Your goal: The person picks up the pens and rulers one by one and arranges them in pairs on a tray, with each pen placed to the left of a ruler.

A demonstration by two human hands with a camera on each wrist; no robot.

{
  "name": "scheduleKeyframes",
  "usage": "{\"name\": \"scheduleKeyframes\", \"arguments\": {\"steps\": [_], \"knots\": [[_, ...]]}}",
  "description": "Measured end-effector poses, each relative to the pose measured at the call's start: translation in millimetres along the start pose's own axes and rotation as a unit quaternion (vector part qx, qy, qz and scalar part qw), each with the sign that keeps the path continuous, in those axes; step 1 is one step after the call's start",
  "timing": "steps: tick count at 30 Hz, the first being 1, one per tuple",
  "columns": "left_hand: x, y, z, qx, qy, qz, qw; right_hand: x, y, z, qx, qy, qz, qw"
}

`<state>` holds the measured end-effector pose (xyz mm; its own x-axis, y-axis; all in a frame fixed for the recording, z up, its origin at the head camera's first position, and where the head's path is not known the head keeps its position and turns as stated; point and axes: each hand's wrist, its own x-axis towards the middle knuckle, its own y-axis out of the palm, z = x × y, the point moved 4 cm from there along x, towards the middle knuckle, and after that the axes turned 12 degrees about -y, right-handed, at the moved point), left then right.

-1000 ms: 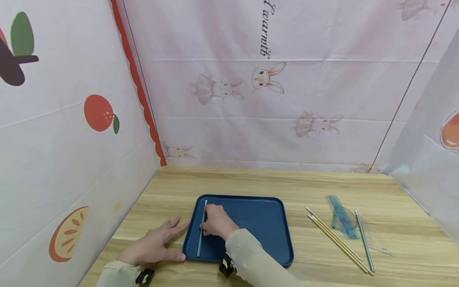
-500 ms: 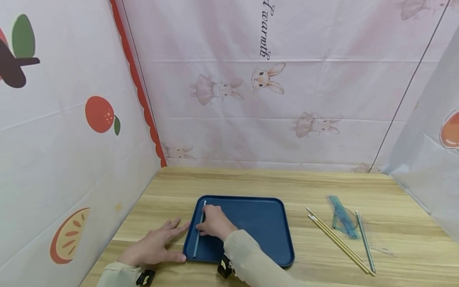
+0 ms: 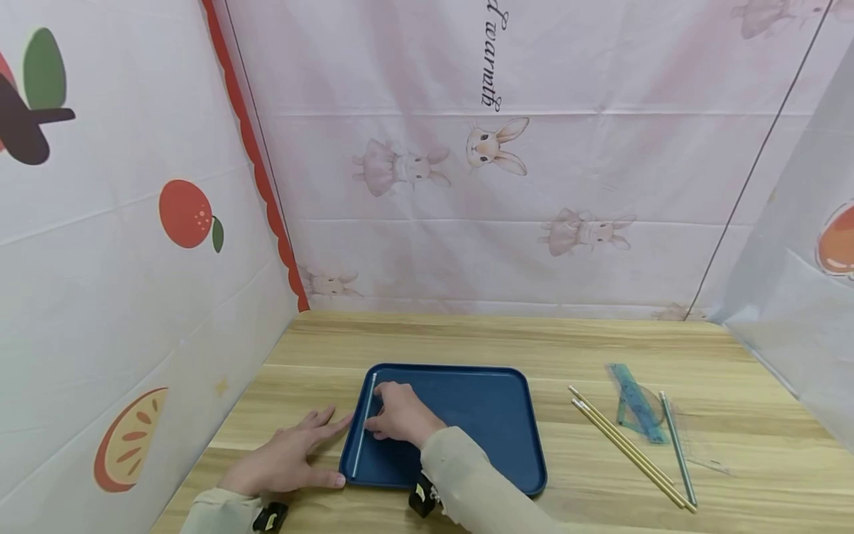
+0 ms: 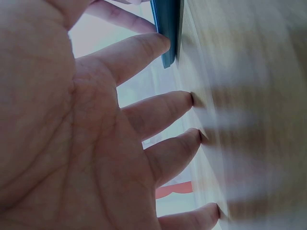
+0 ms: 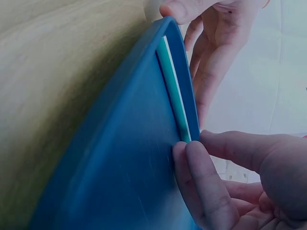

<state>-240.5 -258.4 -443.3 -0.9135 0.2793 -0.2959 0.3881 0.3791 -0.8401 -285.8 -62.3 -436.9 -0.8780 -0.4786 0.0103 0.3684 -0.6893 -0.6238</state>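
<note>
A green pencil point(image 3: 359, 454) with a pale end lies lengthwise inside the blue tray point(image 3: 467, 423), along its left wall. My right hand point(image 3: 403, 415) is over the tray, thumb and fingertips at the pencil's side. In the right wrist view the fingertips meet the pencil point(image 5: 173, 86) near the tray rim; they are not wrapped round it. My left hand point(image 3: 283, 456) lies spread on the table at the tray's left side, its thumb at the near left corner and a finger at the left rim. Its other fingertips rest on the wood in the left wrist view.
Right of the tray lie several yellow pencils point(image 3: 630, 451) and another green pencil point(image 3: 679, 451). A blue ruler point(image 3: 637, 404) lies over a set square and what looks like a clear protractor, with a clear triangle point(image 3: 707, 456) beside them. Printed cloth walls surround the table.
The green pencil has moved left across the tray to its left wall. My right fingers pinched it earlier and now stand spread beside it. The left hand has stayed put.
</note>
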Motion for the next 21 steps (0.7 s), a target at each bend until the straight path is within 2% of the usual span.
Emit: {"name": "scheduleKeyframes", "arguments": {"steps": [11,21], "knots": [[0.9,0.6,-0.2,-0.004,0.001,0.001,1.0000,-13.9,-14.3,-2.2,-0.006,-0.021,0.021,1.000],[2.5,2.0,2.0,0.003,0.000,-0.006,1.0000,-30.3,-42.1,-12.2,-0.011,-0.038,0.018,0.999]]}}
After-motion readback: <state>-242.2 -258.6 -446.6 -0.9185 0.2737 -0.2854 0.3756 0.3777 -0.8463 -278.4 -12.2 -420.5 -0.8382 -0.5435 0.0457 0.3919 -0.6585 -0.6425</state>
